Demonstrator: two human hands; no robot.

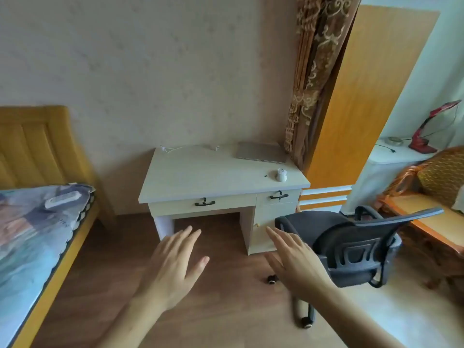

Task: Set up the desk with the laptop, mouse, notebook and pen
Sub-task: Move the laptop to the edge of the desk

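A pale desk stands against the wall ahead. A closed grey laptop lies at its back right corner. A white mouse sits near the front right edge, with a tiny dark piece just to its left. A white cable runs along the back edge. No notebook or pen is in view. My left hand and my right hand are stretched out flat over the floor, fingers apart, holding nothing, well short of the desk.
A black office chair stands right of the desk, turned sideways, close to my right hand. A bed with a white remote fills the left. A curtain, an orange door and a wicker seat are on the right.
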